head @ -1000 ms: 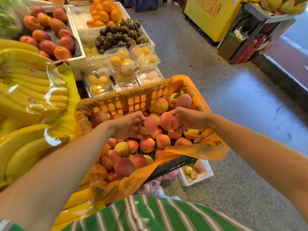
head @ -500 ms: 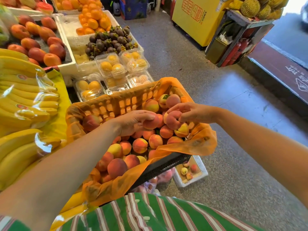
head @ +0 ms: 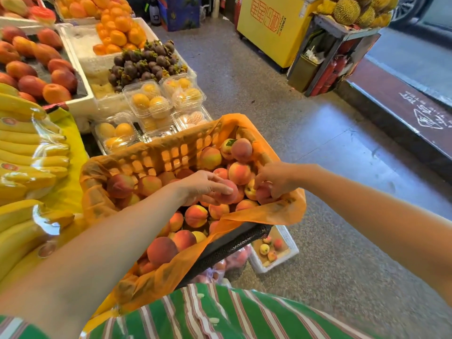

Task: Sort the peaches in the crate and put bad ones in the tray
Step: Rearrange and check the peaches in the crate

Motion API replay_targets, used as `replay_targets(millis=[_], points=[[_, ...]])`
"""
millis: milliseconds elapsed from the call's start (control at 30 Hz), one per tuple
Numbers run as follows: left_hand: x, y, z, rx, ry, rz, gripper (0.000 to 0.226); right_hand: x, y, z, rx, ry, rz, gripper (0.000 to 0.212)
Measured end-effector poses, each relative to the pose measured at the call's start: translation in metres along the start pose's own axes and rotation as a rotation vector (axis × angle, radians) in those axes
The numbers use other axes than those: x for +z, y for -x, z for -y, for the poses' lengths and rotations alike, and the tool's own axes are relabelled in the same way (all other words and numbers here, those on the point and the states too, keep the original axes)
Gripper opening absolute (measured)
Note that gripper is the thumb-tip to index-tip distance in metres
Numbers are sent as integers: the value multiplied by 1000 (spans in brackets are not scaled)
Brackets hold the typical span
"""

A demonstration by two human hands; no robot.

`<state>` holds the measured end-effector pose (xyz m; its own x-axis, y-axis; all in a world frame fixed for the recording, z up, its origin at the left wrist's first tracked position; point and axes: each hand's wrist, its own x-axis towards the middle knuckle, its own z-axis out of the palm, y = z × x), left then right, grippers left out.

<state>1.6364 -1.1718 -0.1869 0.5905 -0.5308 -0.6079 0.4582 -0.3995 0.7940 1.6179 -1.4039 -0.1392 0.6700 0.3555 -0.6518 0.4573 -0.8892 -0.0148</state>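
crate [head: 232, 245] of black mesh, lined w/ an orange plastic bag [head: 269, 214], is full of peaches [head: 195, 215]. both forearms reach in from the crate's near side. left hand [head: 203, 187] is over the crate's ctr, fingers curled round one pink peach [head: 228, 195] & gripping it just above the pile. right hand [head: 276, 179] is at the crate's right edge, fingers pinched round a second peach [head: 263, 193], which sits against the bag's folded-over lip. the two held peaches are near each other but apart, w/ a yellowish peach [head: 250, 190] btw them. white foam tray [head: 289, 241] lies on the floor [head: 342, 241] below the crate's right corner, partly hidden under it; a few small peaches lie in it. beyond the crate's far wall: clear clamshell boxes [head: 149, 101] of yellow fruit, then dark mangosteens [head: 144, 64]. left of the crate: wrapped bananas [head: 29, 148] on a yellow cloth [head: 66, 189]. below the crate's near edge, closest to the camera, a green striped shirt [head: 220, 314].
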Motion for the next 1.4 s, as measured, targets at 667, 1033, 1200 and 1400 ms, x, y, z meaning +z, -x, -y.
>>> replay_targets(millis=[667, 1033, 1200, 1400], points=[[19, -32, 23, 88, -613, -134, 43, 8, -2, -7, 4, -214, -103, 33], [6, -10, 31, 166, -810, -67, 40, -3, -7, 2, -27, -369, -161, 28], [-21, 10, 31, 164, -866, -182, 25, -12, -21, 21, -114, -466, -182, 21], [-61, 27, 50, 90, -1052, -548, 32, -23, -59, 56, -168, -484, -207, 26]])
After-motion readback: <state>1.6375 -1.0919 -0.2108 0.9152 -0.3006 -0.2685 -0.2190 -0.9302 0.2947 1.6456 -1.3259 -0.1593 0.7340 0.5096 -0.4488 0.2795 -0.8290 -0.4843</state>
